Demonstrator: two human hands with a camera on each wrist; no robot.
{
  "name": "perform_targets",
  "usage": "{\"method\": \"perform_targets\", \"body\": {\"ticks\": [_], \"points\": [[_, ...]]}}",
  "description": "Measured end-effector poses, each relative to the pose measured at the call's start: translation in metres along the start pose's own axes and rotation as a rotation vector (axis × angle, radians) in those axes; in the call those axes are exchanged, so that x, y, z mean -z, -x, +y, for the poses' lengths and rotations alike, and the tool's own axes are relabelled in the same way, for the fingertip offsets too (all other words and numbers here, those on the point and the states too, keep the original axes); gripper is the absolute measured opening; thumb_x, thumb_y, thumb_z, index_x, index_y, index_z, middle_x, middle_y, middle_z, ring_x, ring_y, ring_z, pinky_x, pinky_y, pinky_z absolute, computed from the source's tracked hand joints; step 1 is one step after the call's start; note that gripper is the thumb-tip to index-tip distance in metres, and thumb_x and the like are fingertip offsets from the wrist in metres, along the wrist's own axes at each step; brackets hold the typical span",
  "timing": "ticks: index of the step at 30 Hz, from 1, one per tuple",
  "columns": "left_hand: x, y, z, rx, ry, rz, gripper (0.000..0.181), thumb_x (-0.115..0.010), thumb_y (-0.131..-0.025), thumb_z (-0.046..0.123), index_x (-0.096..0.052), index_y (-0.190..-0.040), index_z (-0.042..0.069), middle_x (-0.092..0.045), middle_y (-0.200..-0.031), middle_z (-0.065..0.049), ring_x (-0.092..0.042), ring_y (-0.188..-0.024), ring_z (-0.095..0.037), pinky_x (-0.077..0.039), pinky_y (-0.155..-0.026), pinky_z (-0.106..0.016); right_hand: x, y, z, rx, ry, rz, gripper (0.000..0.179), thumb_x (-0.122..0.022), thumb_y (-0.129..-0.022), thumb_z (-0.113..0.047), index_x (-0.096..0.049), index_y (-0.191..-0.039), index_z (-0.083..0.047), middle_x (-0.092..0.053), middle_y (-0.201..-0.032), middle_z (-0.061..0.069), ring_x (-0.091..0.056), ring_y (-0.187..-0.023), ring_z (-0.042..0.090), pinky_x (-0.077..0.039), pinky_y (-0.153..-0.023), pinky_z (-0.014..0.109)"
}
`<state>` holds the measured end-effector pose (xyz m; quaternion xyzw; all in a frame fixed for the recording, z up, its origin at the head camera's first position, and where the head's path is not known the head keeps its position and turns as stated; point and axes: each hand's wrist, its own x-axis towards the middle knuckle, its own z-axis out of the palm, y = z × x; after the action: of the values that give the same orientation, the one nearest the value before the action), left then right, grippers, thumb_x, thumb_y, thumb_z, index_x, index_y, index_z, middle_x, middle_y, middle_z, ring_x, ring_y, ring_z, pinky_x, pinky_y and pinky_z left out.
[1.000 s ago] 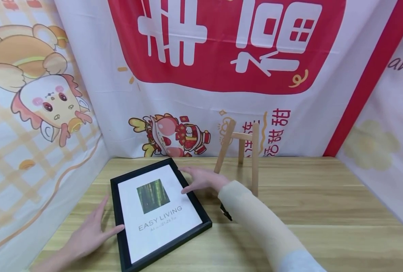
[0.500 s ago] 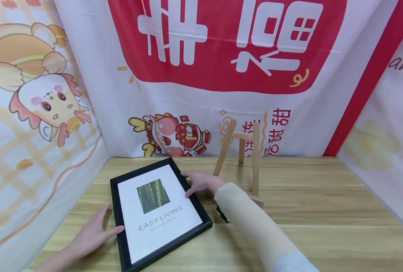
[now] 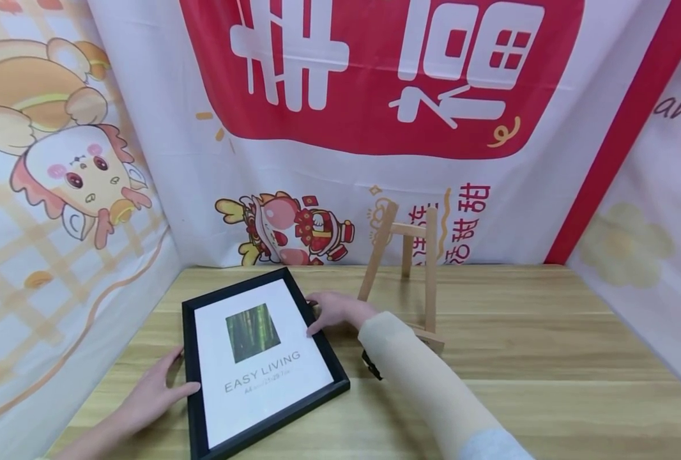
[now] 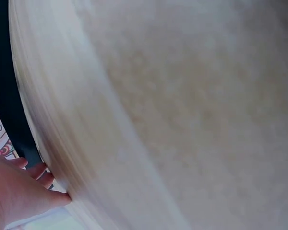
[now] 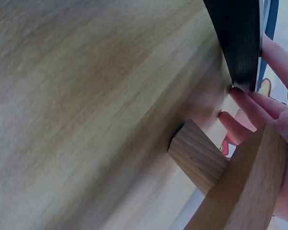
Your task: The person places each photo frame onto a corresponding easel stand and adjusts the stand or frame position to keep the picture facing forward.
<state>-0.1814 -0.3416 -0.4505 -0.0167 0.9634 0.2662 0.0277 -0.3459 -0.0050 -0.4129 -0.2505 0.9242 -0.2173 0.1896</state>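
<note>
A black picture frame [image 3: 231, 292] lies flat on the wooden table, its white sheet reading "EASY LIVING" below a green bamboo picture. My left hand [image 3: 153, 393] holds its left side, the thumb over the border and the other fingers along the outer edge. On the opposite side, my right hand [image 3: 340, 310] grips the border, thumb on top. In the right wrist view the fingertips reach the lower edge of the frame's side [image 5: 240, 43]. A small wooden easel [image 3: 430, 275] stands just beyond the right forearm, which hides part of it.
The wooden table [image 3: 519, 358] reaches back to a white and red printed cloth [image 3: 329, 153]. Patterned cloths hang at the left [image 3: 41, 211] and right sides. In the right wrist view, the easel's wood [image 5: 249, 187] comes very close to the right hand.
The right hand has drawn back slightly and closed onto the right border. The frame has shifted a little left, with the left hand moving along. The easel stays put.
</note>
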Motion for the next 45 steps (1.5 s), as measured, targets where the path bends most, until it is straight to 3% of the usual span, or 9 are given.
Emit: {"method": "perform_targets", "body": {"ticks": [8,17,23,27,38,45], "points": [[0.0013,-0.0014,0.0015,0.014,0.025,-0.016,0.106,-0.071,-0.084,0.050,-0.018,-0.145,-0.018,-0.021,-0.144,-0.043,-0.021,-0.130,-0.059,-0.023,-0.103,-0.069,0.0002,-0.0030,0.0012,-0.007,0.032,0.002,0.082,-0.082,-0.076,-0.041,-0.046,-0.146,-0.018,-0.051,-0.142,0.003,-0.047,-0.127,0.019,-0.037,-0.107,0.042],[0.0035,-0.0022,0.0035,-0.032,0.038,0.014,0.100,-0.072,-0.084,0.044,-0.021,-0.143,-0.020,-0.024,-0.142,-0.044,-0.024,-0.129,-0.060,-0.025,-0.102,-0.068,0.0030,-0.0035,-0.0018,-0.036,0.013,0.006,0.079,-0.082,-0.077,-0.038,-0.047,-0.145,-0.017,-0.051,-0.141,0.004,-0.047,-0.127,0.021,-0.037,-0.107,0.043],[0.0045,-0.0018,0.0016,-0.029,0.056,0.013,0.098,-0.073,-0.085,0.041,-0.021,-0.143,-0.019,-0.024,-0.142,-0.044,-0.024,-0.129,-0.059,-0.025,-0.102,-0.068,0.0026,-0.0038,-0.0052,-0.039,0.005,0.003,0.077,-0.082,-0.078,-0.035,-0.047,-0.144,-0.016,-0.051,-0.142,0.004,-0.046,-0.129,0.021,-0.036,-0.108,0.043],[0.0019,-0.0025,0.0008,-0.038,0.115,0.016,0.096,-0.074,-0.085,0.036,-0.021,-0.143,-0.020,-0.023,-0.143,-0.044,-0.022,-0.130,-0.059,-0.023,-0.103,-0.068,0.0025,-0.0045,-0.0048,-0.052,-0.020,0.006,0.077,-0.082,-0.078,-0.034,-0.048,-0.144,-0.015,-0.051,-0.142,0.004,-0.046,-0.129,0.021,-0.036,-0.108,0.043],[0.0011,-0.0031,0.0027,0.032,0.306,-0.050,0.099,-0.075,-0.085,0.027,-0.011,-0.147,-0.016,-0.014,-0.148,-0.041,-0.011,-0.136,-0.056,-0.014,-0.108,-0.066,0.0006,-0.0012,-0.0037,-0.050,-0.083,0.002,0.076,-0.082,-0.079,-0.029,-0.048,-0.144,-0.013,-0.051,-0.142,0.005,-0.046,-0.130,0.022,-0.036,-0.108,0.041],[0.0066,-0.0068,0.0059,0.059,0.372,-0.018,0.093,-0.068,-0.090,0.018,-0.003,-0.150,-0.010,-0.030,-0.141,-0.043,-0.031,-0.131,-0.054,-0.027,-0.107,-0.061,0.0046,-0.0017,-0.0028,-0.010,-0.209,0.014,0.073,-0.079,-0.083,-0.027,-0.045,-0.147,-0.018,-0.052,-0.141,0.006,-0.048,-0.127,0.022,-0.036,-0.108,0.045]]}}
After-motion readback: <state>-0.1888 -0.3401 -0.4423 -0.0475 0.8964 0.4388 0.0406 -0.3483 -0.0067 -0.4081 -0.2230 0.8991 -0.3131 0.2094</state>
